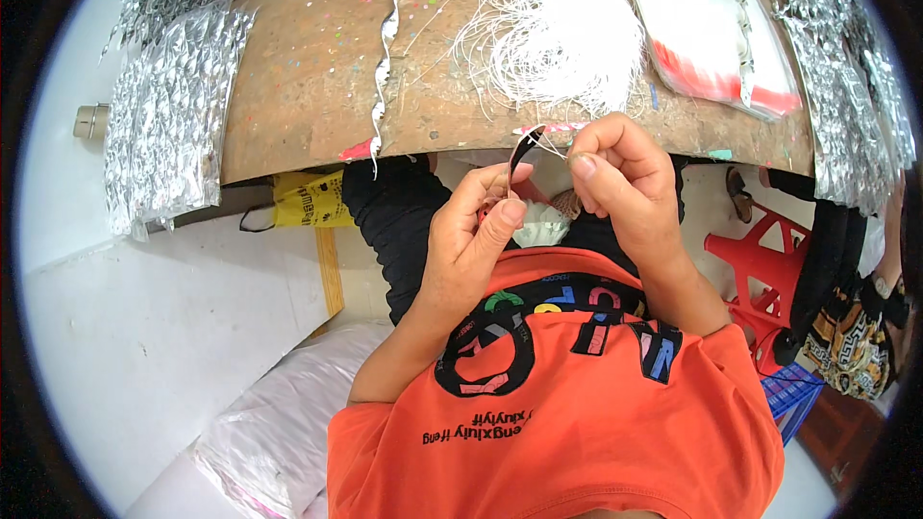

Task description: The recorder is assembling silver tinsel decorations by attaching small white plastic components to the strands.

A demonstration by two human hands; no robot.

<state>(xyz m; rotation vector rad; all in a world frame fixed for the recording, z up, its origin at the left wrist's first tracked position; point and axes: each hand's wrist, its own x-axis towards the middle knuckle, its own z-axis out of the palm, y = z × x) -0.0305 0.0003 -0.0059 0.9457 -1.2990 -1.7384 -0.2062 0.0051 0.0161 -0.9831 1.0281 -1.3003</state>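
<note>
Between the thumb and fingers of my left hand is a narrow dark strip with a pale edge; its free end curves upward. My right hand is closed in a pinch on a thin white string, which runs to the upper end of that strip. Whether the string is knotted there is too small to tell. Both hands are above my lap, just in front of the table's near edge. On the brown table a loose heap of white string lies beyond my hands.
A twisted silver strip lies left of the heap. Clear plastic bags with red edges are at the right. Bundles of shiny silver strips hang over the table's left side and right side. A red stool stands right, near another person.
</note>
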